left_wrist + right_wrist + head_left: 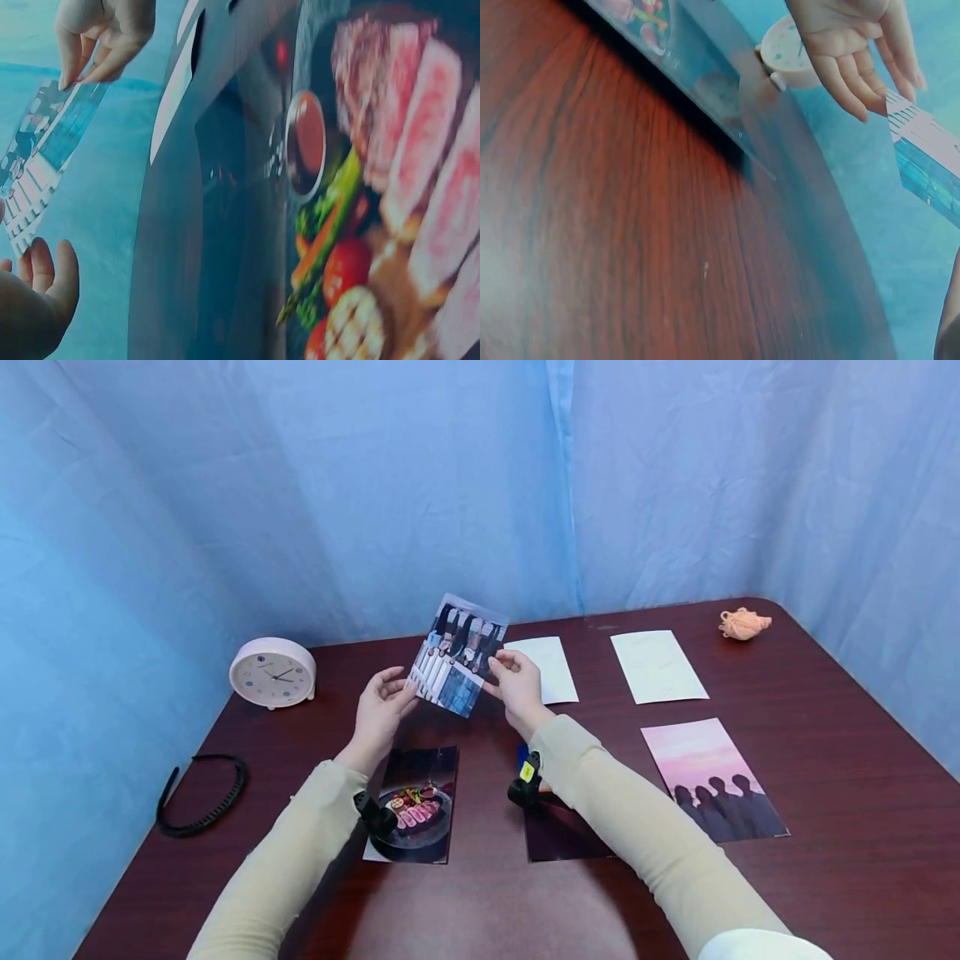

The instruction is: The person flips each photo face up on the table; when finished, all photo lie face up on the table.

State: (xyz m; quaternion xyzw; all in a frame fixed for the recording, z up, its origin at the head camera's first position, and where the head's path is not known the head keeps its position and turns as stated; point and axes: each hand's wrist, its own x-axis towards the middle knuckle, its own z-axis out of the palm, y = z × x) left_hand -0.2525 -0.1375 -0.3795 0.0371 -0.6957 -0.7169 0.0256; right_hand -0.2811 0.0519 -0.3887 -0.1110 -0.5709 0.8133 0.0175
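Note:
Both hands hold a photo print [459, 647] of several people up above the table, tilted. My left hand [378, 714] pinches its lower left corner between thumb and fingers, and in the right wrist view the left hand [855, 56] shows its other fingers loosely bent. At the right edge of the print, my right hand [519, 687] grips with thumb and fingertips; in the left wrist view the right hand [109, 37] pinches that edge from above. Below the left wrist lies a steak photo [416, 806]. A dark photo [558, 835] lies partly hidden under the right forearm.
Two white sheets [660, 666] [551, 667] lie at the back, one partly behind the right hand. A pink sunset photo [708, 777] with silhouettes lies at the right. Around them are a round clock [272, 672], a black headband [201, 797] and a peach yarn bundle [742, 624].

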